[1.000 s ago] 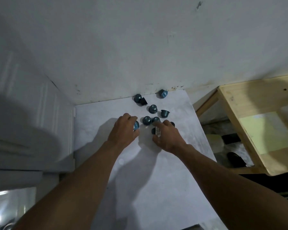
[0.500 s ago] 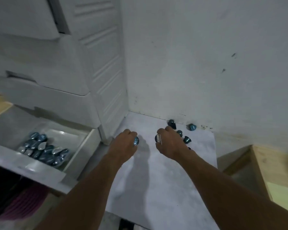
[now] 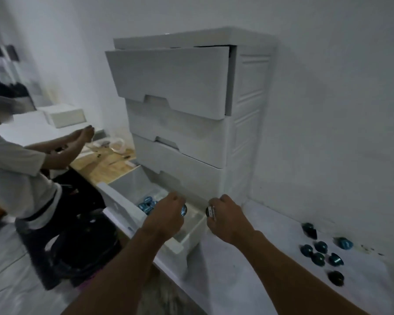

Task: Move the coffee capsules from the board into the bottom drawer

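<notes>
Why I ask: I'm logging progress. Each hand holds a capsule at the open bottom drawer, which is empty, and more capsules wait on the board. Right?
No. The head view shows blue capsules already lying in the bottom drawer. The rest stands: left hand and right hand each hold one there, and loose capsules wait on the board.

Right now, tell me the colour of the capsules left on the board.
The capsules are shiny teal-blue; the head view, the only one, shows them.
</notes>
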